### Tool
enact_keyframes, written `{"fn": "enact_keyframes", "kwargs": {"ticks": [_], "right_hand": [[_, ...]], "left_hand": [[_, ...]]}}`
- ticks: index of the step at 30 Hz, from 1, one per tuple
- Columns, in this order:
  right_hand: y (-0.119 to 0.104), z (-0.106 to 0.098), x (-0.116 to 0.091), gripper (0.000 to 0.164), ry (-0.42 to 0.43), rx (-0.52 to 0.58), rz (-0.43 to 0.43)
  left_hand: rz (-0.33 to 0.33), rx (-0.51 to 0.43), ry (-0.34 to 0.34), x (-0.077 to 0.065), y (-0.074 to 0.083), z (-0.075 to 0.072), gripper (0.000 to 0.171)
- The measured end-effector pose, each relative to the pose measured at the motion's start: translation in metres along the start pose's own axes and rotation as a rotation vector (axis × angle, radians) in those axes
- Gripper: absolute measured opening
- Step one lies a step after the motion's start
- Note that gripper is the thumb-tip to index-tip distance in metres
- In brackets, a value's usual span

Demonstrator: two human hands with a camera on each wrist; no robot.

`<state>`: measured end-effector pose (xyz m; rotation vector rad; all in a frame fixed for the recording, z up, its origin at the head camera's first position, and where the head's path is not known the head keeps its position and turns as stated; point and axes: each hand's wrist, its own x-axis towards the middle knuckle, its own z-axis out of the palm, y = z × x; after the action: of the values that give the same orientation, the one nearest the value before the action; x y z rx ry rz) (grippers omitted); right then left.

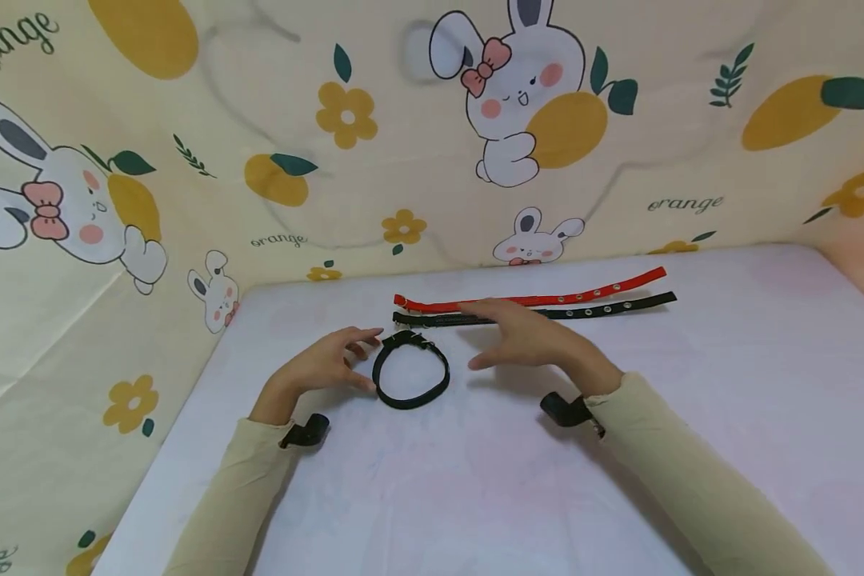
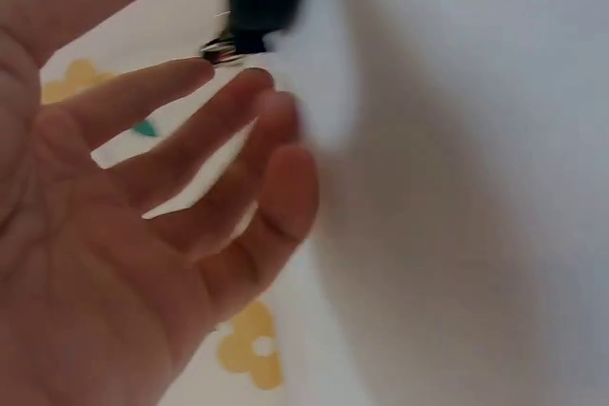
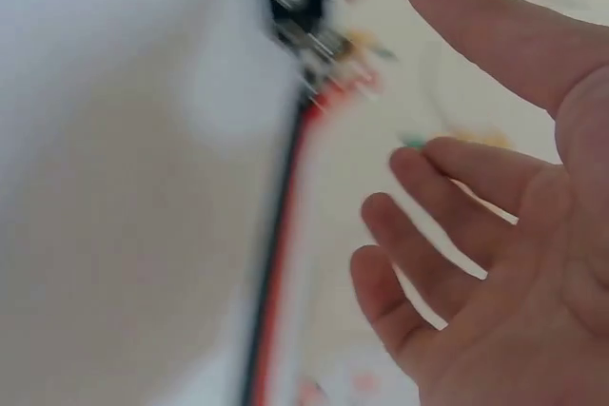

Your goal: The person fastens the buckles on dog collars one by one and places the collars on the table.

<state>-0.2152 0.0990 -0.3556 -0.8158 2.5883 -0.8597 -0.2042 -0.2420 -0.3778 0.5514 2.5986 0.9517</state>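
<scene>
A black buckled collar (image 1: pixel 412 404), closed into a loop, lies on the white table between the two hands. Beside its left edge is my left hand (image 1: pixel 327 362), fingers loosely spread; whether the fingertips touch the collar cannot be told. My right hand (image 1: pixel 529 336) hovers to the right of the loop with its fingers apart, holding nothing. Behind the loop lie a straight black collar (image 1: pixel 622 306) and a straight red collar (image 1: pixel 583 297), side by side, both with metal eyelets. The right hand hides part of both. In the right wrist view the red collar (image 3: pixel 278 282) is blurred.
The white table (image 1: pixel 432 496) reaches back to a cream cloth (image 1: pixel 403 160) printed with rabbits and oranges, which also hangs at the left. A small black camera sits on each wrist, the left camera (image 1: pixel 308 430) and the right camera (image 1: pixel 565 409).
</scene>
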Motion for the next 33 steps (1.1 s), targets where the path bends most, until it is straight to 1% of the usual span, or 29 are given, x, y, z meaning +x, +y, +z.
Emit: {"fn": "enact_keyframes", "kwargs": {"ticks": [2, 4, 7, 11, 14, 17, 20, 22, 24, 27, 29, 31, 33], "right_hand": [[0.011, -0.023, -0.015, 0.081, 0.042, 0.014, 0.004], [0.022, -0.046, -0.03, 0.075, 0.079, 0.025, 0.031], [0.041, -0.078, -0.049, 0.068, 0.121, 0.065, 0.077], [0.067, -0.111, -0.077, 0.06, 0.195, 0.097, 0.14], [0.089, -0.127, -0.098, 0.056, 0.263, 0.096, 0.208], [0.111, -0.134, -0.111, 0.056, 0.303, 0.08, 0.254], [0.129, -0.139, -0.12, 0.056, 0.307, 0.066, 0.275], [0.139, -0.14, -0.126, 0.055, 0.308, 0.081, 0.277], [0.147, -0.14, -0.131, 0.054, 0.305, 0.103, 0.289], [0.156, -0.138, -0.135, 0.056, 0.303, 0.145, 0.324], [0.16, -0.136, -0.136, 0.059, 0.3, 0.147, 0.355], [0.162, -0.133, -0.136, 0.063, 0.27, 0.156, 0.378], [0.164, -0.13, -0.136, 0.065, 0.229, 0.142, 0.384]], "left_hand": [[-0.014, -0.012, 0.047, 0.001, 0.006, -0.005, 0.073], [-0.037, -0.016, 0.111, 0.003, 0.012, -0.008, 0.062], [-0.07, 0.034, 0.177, 0.009, 0.019, -0.01, 0.051], [-0.116, 0.119, 0.199, 0.02, 0.027, -0.013, 0.043], [-0.139, 0.147, 0.204, 0.029, 0.031, -0.014, 0.037], [-0.134, 0.141, 0.24, 0.035, 0.03, -0.013, 0.03], [-0.133, 0.109, 0.304, 0.041, 0.03, -0.011, 0.025], [-0.15, 0.076, 0.33, 0.044, 0.03, -0.009, 0.025], [-0.172, 0.054, 0.329, 0.046, 0.031, -0.007, 0.026], [-0.204, 0.033, 0.308, 0.046, 0.028, -0.003, 0.027], [-0.217, 0.017, 0.298, 0.046, 0.027, -0.001, 0.026], [-0.231, 0.01, 0.283, 0.047, 0.024, 0.002, 0.026], [-0.24, 0.01, 0.27, 0.049, 0.021, 0.004, 0.026]]}}
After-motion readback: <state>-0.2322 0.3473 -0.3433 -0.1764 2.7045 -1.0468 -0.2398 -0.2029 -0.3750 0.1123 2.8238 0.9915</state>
